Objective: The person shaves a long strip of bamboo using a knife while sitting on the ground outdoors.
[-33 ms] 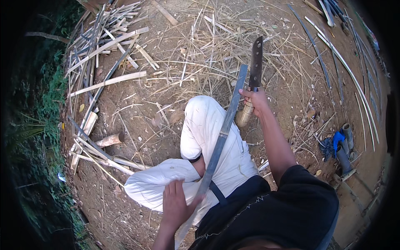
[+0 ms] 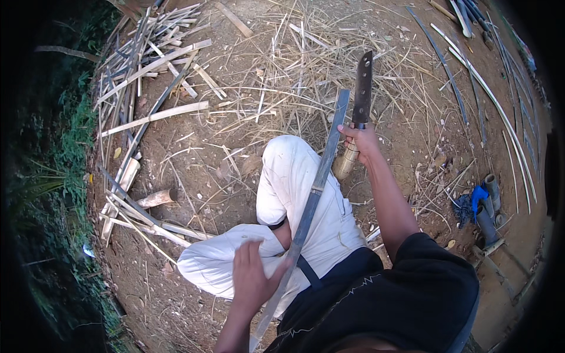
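Note:
A long grey-green bamboo strip (image 2: 309,209) slants across my lap, its far end up beside the knife and its near end by my waist. My right hand (image 2: 364,143) is closed round the light wooden handle of a large dark-bladed knife (image 2: 363,88) whose blade has several holes and points away from me. The thumb of that hand also presses on the strip's far part. Over my left thigh, my left hand (image 2: 254,273) is open with fingers stretched out. Its thumb lies at the strip's edge, slightly blurred.
I sit cross-legged on bare soil. A heap of split bamboo (image 2: 141,65) lies at the far left, with a short cut piece (image 2: 156,198) nearer. Straw-like shavings (image 2: 318,65) spread ahead. Long strips (image 2: 500,112) and dark tubes with a blue cloth (image 2: 479,193) lie at the right.
My left hand has shifted slightly to the right along the strip. My right hand, the knife and the strip look nearly unmoved.

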The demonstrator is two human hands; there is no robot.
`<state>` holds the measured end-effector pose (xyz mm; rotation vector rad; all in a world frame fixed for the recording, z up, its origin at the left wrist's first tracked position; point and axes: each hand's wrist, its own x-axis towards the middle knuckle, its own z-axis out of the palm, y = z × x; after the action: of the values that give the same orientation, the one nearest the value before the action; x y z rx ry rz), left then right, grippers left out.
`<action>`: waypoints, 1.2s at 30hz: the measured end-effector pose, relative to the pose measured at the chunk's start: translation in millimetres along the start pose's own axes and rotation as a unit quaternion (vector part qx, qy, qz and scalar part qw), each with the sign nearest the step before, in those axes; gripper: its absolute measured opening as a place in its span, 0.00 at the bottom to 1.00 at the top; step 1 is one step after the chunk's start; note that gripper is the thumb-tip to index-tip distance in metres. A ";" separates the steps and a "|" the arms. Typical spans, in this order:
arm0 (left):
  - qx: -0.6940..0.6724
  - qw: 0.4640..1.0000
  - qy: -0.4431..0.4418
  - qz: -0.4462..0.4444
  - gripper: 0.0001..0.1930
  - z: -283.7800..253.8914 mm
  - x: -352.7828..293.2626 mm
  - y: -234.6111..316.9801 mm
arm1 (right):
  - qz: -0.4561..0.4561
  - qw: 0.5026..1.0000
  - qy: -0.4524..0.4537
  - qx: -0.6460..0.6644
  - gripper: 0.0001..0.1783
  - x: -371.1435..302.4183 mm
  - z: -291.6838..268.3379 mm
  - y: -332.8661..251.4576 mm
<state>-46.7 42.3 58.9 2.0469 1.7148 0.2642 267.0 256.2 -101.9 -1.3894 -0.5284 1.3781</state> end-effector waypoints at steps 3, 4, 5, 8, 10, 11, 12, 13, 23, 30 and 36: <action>-0.194 0.973 -0.060 -0.107 0.26 67.5 60.9 -8.1 | -0.004 1.000 -0.006 -0.016 0.17 -4.0 3.2 -2.2; -0.309 0.928 -0.128 -0.163 0.24 81.5 76.1 -6.8 | -0.009 0.999 -0.018 -0.038 0.16 -4.8 4.6 -5.7; -0.421 0.858 -0.200 -0.215 0.23 95.8 87.6 -3.4 | -0.012 0.998 -0.025 -0.064 0.15 -9.9 2.5 -7.6; -0.556 0.737 -0.276 -0.266 0.22 100.2 95.4 -4.6 | -0.051 0.975 -0.015 -0.216 0.15 -21.8 -3.2 -14.5; -0.576 0.713 -0.274 -0.290 0.22 101.5 87.3 -8.8 | -0.135 0.882 0.008 -0.452 0.19 -44.0 -8.9 -23.8; -0.579 0.707 -0.267 -0.304 0.22 103.2 85.5 -9.0 | -0.185 0.852 -0.007 -0.490 0.18 -52.1 -19.7 -15.5; -0.583 0.704 -0.260 -0.311 0.22 104.8 89.7 -7.1 | -0.240 0.816 -0.018 -0.526 0.17 -59.5 -35.5 -9.3; -0.581 0.707 -0.258 -0.310 0.22 107.5 91.2 -7.4 | -0.290 0.776 -0.030 -0.559 0.16 -66.7 -46.3 -1.8; -0.523 0.747 -0.233 -0.337 0.22 124.7 91.1 -5.3 | -0.198 0.757 0.031 -0.621 0.13 -20.0 -66.8 20.3; -0.551 0.711 -0.260 -0.351 0.22 124.5 96.5 -12.5 | -0.224 0.745 0.011 -0.628 0.15 7.5 -61.2 16.8; -0.568 0.686 -0.273 -0.363 0.22 126.9 103.8 -18.0 | -0.260 0.728 -0.036 -0.633 0.15 10.5 -52.5 24.9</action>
<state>12.9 117.3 -75.4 0.3908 1.2537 0.2887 308.2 237.9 -140.0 -1.9437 -1.9907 0.4673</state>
